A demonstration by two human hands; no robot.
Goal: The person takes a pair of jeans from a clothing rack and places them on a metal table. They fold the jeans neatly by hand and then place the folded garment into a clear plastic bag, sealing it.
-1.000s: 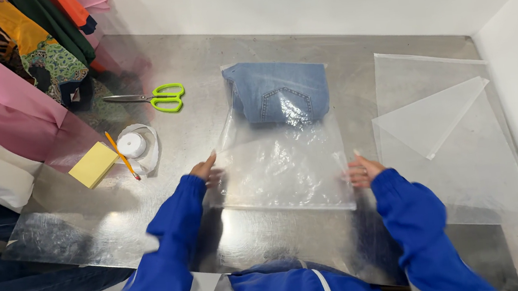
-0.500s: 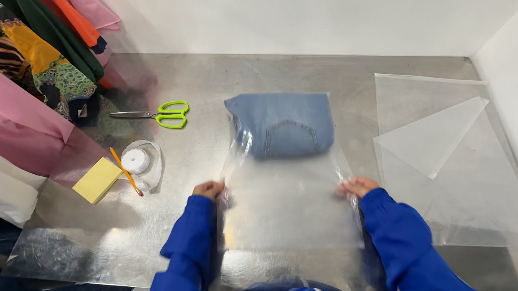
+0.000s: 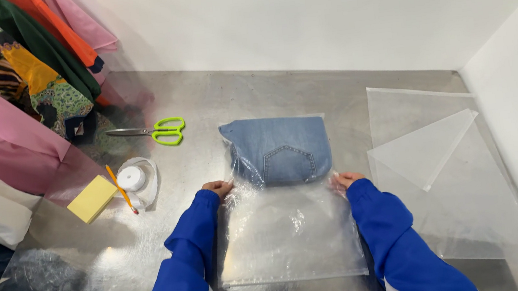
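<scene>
Two hands gripped clear plastic bag [image 3: 289,236] at opposite edges: left hand [image 3: 217,188] fingers curled on left edge, right hand [image 3: 346,180] pinching right edge. Folded blue denim garment [image 3: 279,150] sat inside bag's far end, flat on shiny metal table [image 3: 215,102]. Green-handled scissors [image 3: 157,132] well apart, far left.

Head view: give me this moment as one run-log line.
left hand: grips bag's left edge | right hand: grips right edge | clear plastic bag: flat on metal table | folded jeans: inside, far end
</scene>
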